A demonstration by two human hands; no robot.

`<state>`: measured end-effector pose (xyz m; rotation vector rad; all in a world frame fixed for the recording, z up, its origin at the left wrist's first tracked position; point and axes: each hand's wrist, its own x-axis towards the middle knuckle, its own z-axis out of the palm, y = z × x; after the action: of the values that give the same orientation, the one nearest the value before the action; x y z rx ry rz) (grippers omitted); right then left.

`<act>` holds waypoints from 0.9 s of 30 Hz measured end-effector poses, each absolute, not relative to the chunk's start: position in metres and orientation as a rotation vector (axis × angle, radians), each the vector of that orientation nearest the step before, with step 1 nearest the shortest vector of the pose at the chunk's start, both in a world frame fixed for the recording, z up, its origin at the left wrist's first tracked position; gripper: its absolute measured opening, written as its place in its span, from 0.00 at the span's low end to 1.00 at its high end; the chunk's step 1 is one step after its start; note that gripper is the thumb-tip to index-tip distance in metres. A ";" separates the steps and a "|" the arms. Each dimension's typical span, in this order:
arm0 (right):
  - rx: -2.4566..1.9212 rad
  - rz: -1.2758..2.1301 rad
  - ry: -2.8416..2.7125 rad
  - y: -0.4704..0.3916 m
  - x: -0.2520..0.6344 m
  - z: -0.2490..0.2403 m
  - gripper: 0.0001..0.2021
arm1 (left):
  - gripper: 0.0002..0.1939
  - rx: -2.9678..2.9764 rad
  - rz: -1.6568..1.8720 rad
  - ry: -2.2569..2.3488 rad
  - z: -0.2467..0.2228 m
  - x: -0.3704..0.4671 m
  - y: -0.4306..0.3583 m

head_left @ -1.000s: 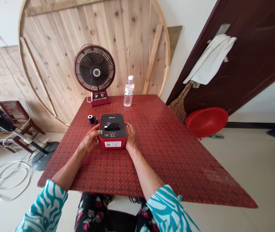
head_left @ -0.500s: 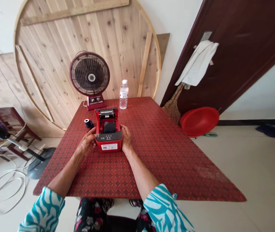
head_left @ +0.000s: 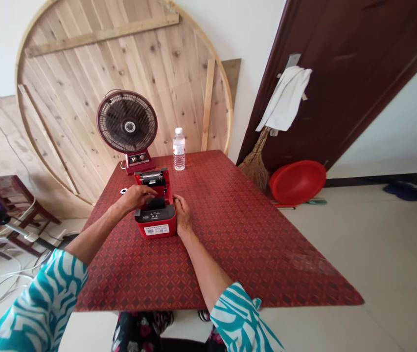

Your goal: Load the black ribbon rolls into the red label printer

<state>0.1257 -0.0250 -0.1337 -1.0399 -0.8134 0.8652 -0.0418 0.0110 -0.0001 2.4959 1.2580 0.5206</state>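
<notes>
A red and black receipt printer (head_left: 157, 228) stands on the table with its lid (head_left: 152, 177) raised. Inside the bay lies a black roll (head_left: 156, 203). My left hand (head_left: 137, 197) reaches over the printer's left side, fingers extended into the bay at the roll; whether the fingertips touch it is hard to see. Against the printer's right side, my right hand (head_left: 182, 214) steadies it with curled fingers. Behind my left wrist, a small roll with a white core (head_left: 124, 191) shows in part.
A table fan (head_left: 128, 126) and a water bottle (head_left: 179, 150) stand at the back of the table (head_left: 238, 244), which has a red patterned cover. Beyond its right edge are a broom (head_left: 255, 166) and a red basin (head_left: 298, 183). A chair (head_left: 15, 203) and coiled cable are at the left.
My left hand has let go of the printer's left side and moved up over its open bay. The right hand stays on the right side. The view has shifted slightly.
</notes>
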 end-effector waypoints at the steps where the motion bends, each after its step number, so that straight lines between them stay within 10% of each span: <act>1: -1.037 0.861 -0.821 -0.025 0.126 -0.133 0.17 | 0.12 2.547 0.380 1.251 0.003 -0.036 0.014; 15: -1.064 0.854 -0.852 -0.031 0.126 -0.124 0.18 | 0.13 2.722 -0.365 1.433 0.012 0.002 0.010; 27: -1.040 0.842 -0.828 -0.025 0.127 -0.133 0.16 | 0.15 2.543 0.590 1.434 0.040 -0.042 -0.020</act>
<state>0.1274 -0.0253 -0.1328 -1.0404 -0.8284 0.8423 -0.0418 -0.0197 0.0403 2.5432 1.4339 0.5898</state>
